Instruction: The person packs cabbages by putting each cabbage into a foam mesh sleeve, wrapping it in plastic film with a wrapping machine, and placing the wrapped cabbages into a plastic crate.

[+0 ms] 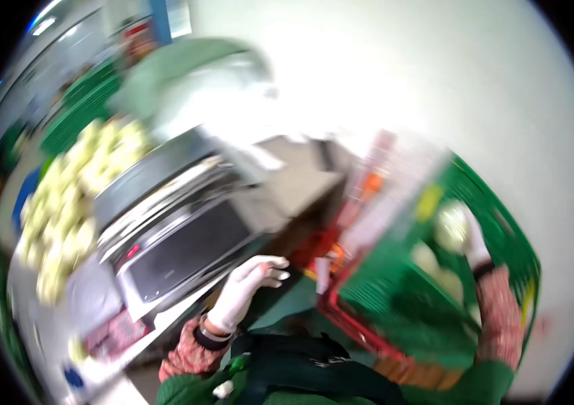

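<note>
My right hand [477, 244], in a white glove, reaches down into a green plastic crate [395, 283]. It is closed around the right side of a pale green, round cabbage-like vegetable [451, 228] with a shiny surface. More pale round vegetables [428, 260] lie just below it in the crate. My left hand [250, 287], also gloved in white, hovers beside the front edge of a dark flat machine plate [189, 250], with fingers loosely bent, apart and holding nothing. Motion blur softens much of the view.
A heap of pale yellow-green vegetables [64, 209] covers the metal table at left. Behind the machine stands a blurred green-and-white rounded shape [199, 81]. A red crate [354, 324] sits under the green one. Further green crates [84, 108] stand at the back left.
</note>
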{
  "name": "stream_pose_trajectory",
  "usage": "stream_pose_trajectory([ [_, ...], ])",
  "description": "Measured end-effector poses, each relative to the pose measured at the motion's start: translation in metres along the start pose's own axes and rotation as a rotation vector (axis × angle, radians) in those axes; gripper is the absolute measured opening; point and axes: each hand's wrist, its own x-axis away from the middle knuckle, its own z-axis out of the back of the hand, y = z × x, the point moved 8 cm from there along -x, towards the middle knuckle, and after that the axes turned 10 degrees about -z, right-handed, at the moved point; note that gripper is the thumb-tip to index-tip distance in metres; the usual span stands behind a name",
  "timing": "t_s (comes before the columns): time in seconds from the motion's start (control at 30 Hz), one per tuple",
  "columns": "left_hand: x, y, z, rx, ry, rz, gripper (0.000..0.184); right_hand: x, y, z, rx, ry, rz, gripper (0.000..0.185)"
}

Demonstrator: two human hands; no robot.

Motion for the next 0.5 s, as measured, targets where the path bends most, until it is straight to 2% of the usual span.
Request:
stream_pose_trajectory([
  [0.03, 0.012, 0.012, 0.032, -0.053, 0.109, -0.025, 0.040, -0.025, 0.013, -0.011, -0.018, -0.019, -0.078, 0.041],
  [0.07, 0.030, 0.024, 0.066, -0.098, 0.214, -0.038, 0.039, -0.038, 0.024, -0.039, -0.037, -0.257, -0.098, 0.044],
  [0.13, 0.072, 0.049, 0.139, -0.209, 0.388, -0.116, 0.037, -0.044, 0.042, -0.058, 0.032, -0.164, -0.129, 0.053],
  [0.17, 0.098, 0.063, 0.176, -0.206, 0.500, -0.146, 0.036, -0.019, 0.041, -0.065, 0.103, -0.038, -0.194, 0.053],
  [0.3, 0.217, 0.132, 0.309, -0.439, 0.971, -0.312, 0.033, -0.024, -0.028, 0.010, 0.302, 0.359, 0.094, 0.049],
  [0.4, 0.285, 0.173, 0.418, -0.551, 1.284, -0.374, 0.029, -0.006, -0.077, -0.004, 0.462, 0.625, 0.311, 0.047],
  [0.5, 0.266, 0.222, 0.488, -0.822, 1.309, -0.264, 0.027, 0.014, -0.086, -0.063, 0.493, 0.675, 0.411, 0.046],
])
